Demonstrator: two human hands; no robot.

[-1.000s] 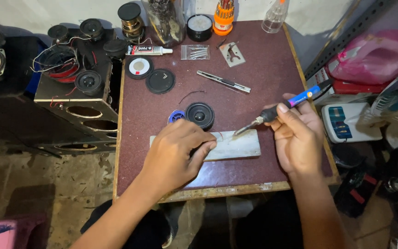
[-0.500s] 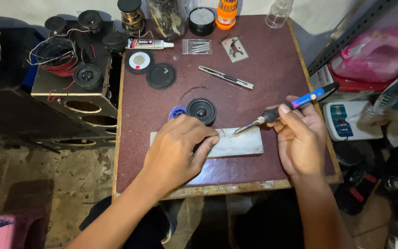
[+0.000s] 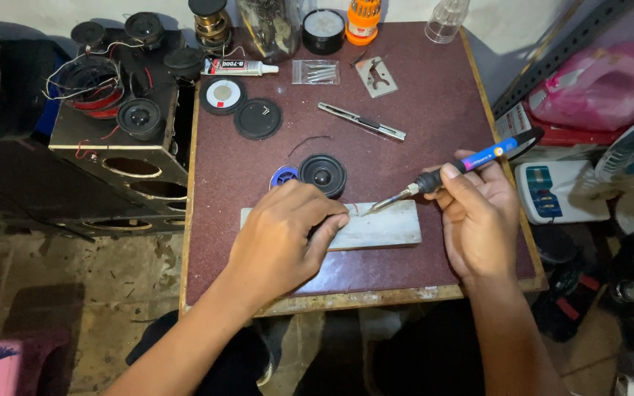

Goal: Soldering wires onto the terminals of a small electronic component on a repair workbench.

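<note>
Right hand (image 3: 478, 220) clamped on soldering iron (image 3: 456, 170), tip at pale slab (image 3: 379, 227), left hand (image 3: 280, 242) curled fingertips-down on slab, contents hidden, small black speaker (image 3: 322, 174) just behind

Small wooden table (image 3: 434, 88) with a dark maroon top and chipped front edge stands against a pale wall (image 3: 31, 11). Floor (image 3: 75, 293) is stained, cracked concrete, dimly lit. Black speaker cabinet (image 3: 111, 158) sits just left of the table. Metal shelf frame (image 3: 552, 59) leans at right.
</note>
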